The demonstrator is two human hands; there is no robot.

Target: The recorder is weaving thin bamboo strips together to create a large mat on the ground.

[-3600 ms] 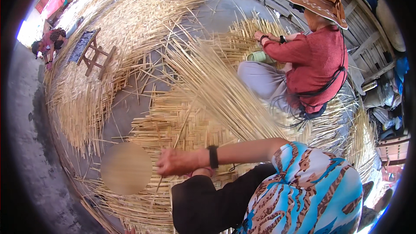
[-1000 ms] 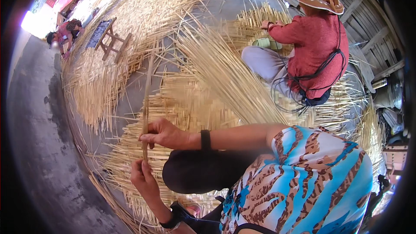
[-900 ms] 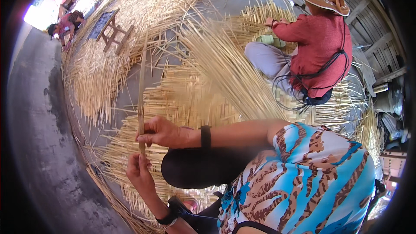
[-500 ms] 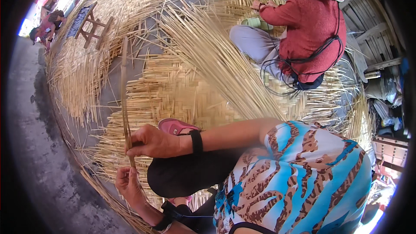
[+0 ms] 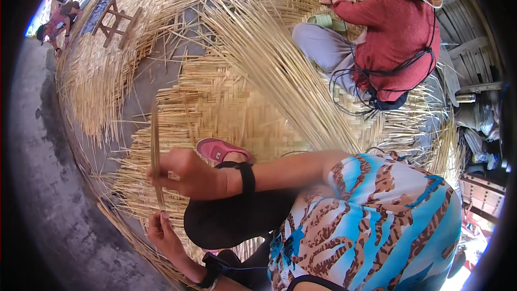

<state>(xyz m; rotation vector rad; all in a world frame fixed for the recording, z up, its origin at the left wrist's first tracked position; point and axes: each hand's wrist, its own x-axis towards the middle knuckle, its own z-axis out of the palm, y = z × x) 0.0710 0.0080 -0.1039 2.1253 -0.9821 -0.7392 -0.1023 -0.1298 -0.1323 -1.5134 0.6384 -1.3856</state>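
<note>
A long, narrow, straw-coloured strip (image 5: 155, 145), like split reed or cane, stands roughly upright between my hands. My right hand (image 5: 189, 173), slightly smeared by motion, is closed round the strip at its middle part. Just below, my left hand (image 5: 166, 237) pinches the lower end between thumb and fingertips. Under and beyond my hands spreads a woven mat (image 5: 226, 113) with ragged, unwoven strip ends along its left edge. My foot in a pink shoe (image 5: 223, 150) rests on it.
A loose bundle of long strips (image 5: 280, 70) lies diagonally across the mat. Beyond it a co-worker in a red top (image 5: 388, 43) sits on the weaving. Another woven mat (image 5: 91, 102) and a small wooden stool (image 5: 110, 21) are at the far left, beside a grey concrete strip (image 5: 37, 183).
The strip's upper end now reaches less far above my right hand than before. My right hand is a little farther from my left. The whole view has shifted slightly.
</note>
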